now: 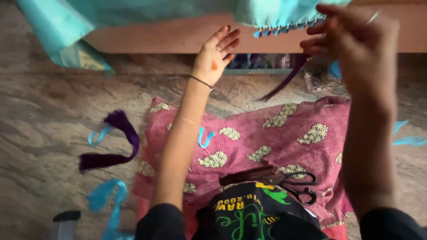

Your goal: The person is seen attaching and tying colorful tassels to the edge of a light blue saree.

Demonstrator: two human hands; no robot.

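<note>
Reaching up from a seat on the stone floor (44, 120), a person works at the tasselled hem of a turquoise cloth (271, 13) that hangs over the front edge of a wooden bench (178, 38). The right hand (356, 40), a ring on one finger, is raised to the hem, its fingertips drawn together at the row of small tassels (278, 30); whether they pinch a tassel or a thread cannot be told. A purple thread strand (284, 82) trails down below that hand. The left hand (215, 55), a thin black band at the wrist, is held open with fingers spread, just below the bench edge and touching nothing that shows. Across the lap lies a pink cushion (284, 133) patterned with pale paisley motifs. Black-handled scissors (296, 184) rest at its near edge, beside a dark brown strip. A purple thread bundle (118, 142) and turquoise ribbon scraps (106, 200) lie on the floor off the cushion's left side.
</note>
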